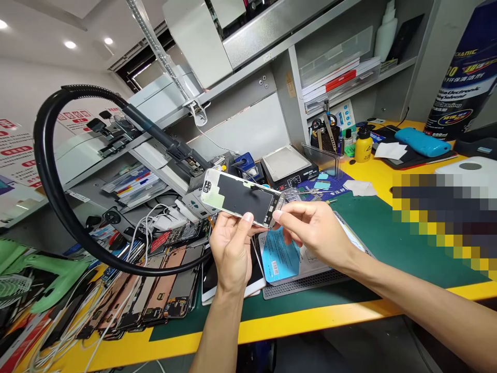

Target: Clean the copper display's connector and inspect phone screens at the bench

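An opened phone (248, 199) is held up above the bench, tilted, its white frame and large black inner panel facing me. Small metal and dark parts show at its right end. My left hand (231, 254) grips the lower long edge, thumb on the front and fingers behind. At the phone's right end, the thumb and index finger of my right hand (318, 228) are pinched on the corner; whether a small part sits between them is hidden. Below lies a blue and white package (279, 259) on a grey perforated tray (306, 286). A white-edged tablet (209, 290) rests under my left wrist.
Rows of phone screen parts (165, 290) and white cables lie at left. A thick black hose (48, 207) loops across the left side. Behind the phone stands a flat heating plate (289, 165). A yellow bottle (364, 145) stands beyond the green mat (392, 243).
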The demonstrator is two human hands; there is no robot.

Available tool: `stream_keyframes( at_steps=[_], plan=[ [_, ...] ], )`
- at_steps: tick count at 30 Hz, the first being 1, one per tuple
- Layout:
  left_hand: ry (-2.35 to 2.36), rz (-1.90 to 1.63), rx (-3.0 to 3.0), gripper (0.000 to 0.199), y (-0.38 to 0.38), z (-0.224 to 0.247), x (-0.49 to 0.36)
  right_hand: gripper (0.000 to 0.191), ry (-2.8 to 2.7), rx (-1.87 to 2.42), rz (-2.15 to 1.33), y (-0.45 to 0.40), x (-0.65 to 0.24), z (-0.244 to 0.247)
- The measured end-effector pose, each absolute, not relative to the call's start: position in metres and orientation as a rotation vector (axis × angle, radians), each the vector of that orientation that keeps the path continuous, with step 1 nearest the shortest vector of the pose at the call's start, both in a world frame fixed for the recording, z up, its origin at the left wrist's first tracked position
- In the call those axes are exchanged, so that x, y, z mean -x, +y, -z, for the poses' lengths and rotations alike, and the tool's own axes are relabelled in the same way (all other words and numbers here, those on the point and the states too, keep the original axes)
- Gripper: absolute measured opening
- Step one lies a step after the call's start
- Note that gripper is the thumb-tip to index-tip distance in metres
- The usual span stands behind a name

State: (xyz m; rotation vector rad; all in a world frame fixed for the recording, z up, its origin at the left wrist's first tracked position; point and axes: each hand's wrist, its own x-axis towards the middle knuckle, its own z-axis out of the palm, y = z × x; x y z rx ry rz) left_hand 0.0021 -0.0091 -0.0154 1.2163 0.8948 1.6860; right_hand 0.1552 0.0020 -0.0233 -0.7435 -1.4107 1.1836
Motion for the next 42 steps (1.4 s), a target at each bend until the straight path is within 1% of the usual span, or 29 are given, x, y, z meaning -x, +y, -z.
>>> stream_keyframes(
  at_steps=[5,8,11,14,17,20,25,28,32,35,37,38,41,42],
  plan=[
    [0.896,-1.670,-1.195,0.011,-0.007,0.015,-0.002,0.028,-1.424,0.743,-1.179,0.005,-0.156,0.024],
    [0.932,-1.637,-1.185,0.011,-0.007,0.016,-0.003,0.030,-1.439,0.782,-1.096,0.005,-0.155,0.026],
    [0.978,-1.617,-1.159,0.017,-0.006,0.019,-0.006,0.032,-1.499,0.801,-0.880,0.004,-0.153,0.030],
    [0.992,-1.695,-1.083,0.022,-0.006,0.023,-0.009,0.027,-1.553,0.780,-0.570,0.003,-0.150,0.036],
    [0.898,-1.727,-1.075,0.017,-0.009,0.024,-0.012,0.022,-1.589,0.776,-0.316,0.004,-0.148,0.041],
    [0.780,-1.627,-1.130,0.009,-0.013,0.025,-0.015,0.014,-1.649,0.782,-0.134,0.004,-0.149,0.045],
    [0.732,-1.549,-1.149,0.019,-0.016,0.025,-0.019,0.017,-1.736,0.779,0.166,0.002,-0.149,0.049],
    [0.709,-1.552,-1.155,0.024,-0.016,0.025,-0.018,0.017,-1.747,0.753,0.239,0.002,-0.148,0.049],
    [0.682,-1.509,-1.151,0.030,-0.017,0.023,-0.011,0.023,-1.742,0.720,0.246,0.001,-0.147,0.047],
    [0.604,-1.489,-1.146,0.033,-0.018,0.022,-0.006,0.031,-1.724,0.632,0.146,-0.004,-0.148,0.044],
    [0.518,-1.483,-1.139,0.037,-0.018,0.019,-0.003,0.036,-1.654,0.543,-0.010,-0.010,-0.149,0.041],
    [0.473,-1.473,-1.137,0.040,-0.019,0.016,-0.002,0.034,-1.608,0.510,-0.105,-0.013,-0.150,0.040],
    [0.387,-1.429,-1.149,0.048,-0.019,0.008,0.002,0.003,-1.484,0.546,-0.520,-0.017,-0.152,0.033],
    [0.375,-1.416,-1.153,0.050,-0.019,0.007,0.004,0.016,-1.455,0.570,-0.736,-0.017,-0.152,0.030]
  ],
)
